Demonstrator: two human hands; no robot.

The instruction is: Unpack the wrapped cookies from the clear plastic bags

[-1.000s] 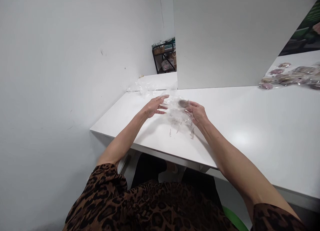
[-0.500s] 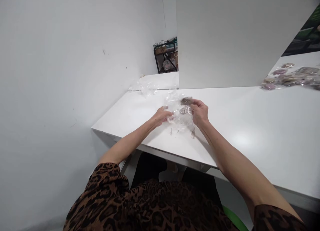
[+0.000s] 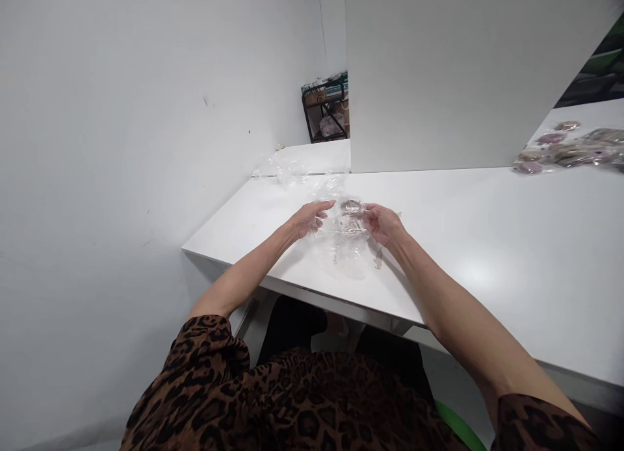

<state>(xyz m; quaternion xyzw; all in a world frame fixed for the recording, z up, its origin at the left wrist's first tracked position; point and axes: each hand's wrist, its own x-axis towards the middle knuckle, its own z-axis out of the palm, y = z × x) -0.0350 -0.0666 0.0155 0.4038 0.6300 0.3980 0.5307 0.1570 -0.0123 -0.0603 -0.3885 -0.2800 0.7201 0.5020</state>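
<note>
My right hand pinches the edge of a small brown, rounded item with a clear wrapping around it; its exact kind does not show. To the left, my left hand has its thumb and fingers apart, beside crinkled clear plastic bags. Whether those fingers touch the film cannot be made out. Below the brown item, a patterned brownish piece shows through the plastic. Both hands are just above the white table.
More clear plastic bags lie at the table's back left, near the wall. An upright white panel stands along the back edge. Several bagged pink and brown items lie at the far right. A dark shelf stands behind.
My right hand has brought the brown item slightly left and down over the plastic bags. My left hand has shifted a little left, and its fingers have spread.
</note>
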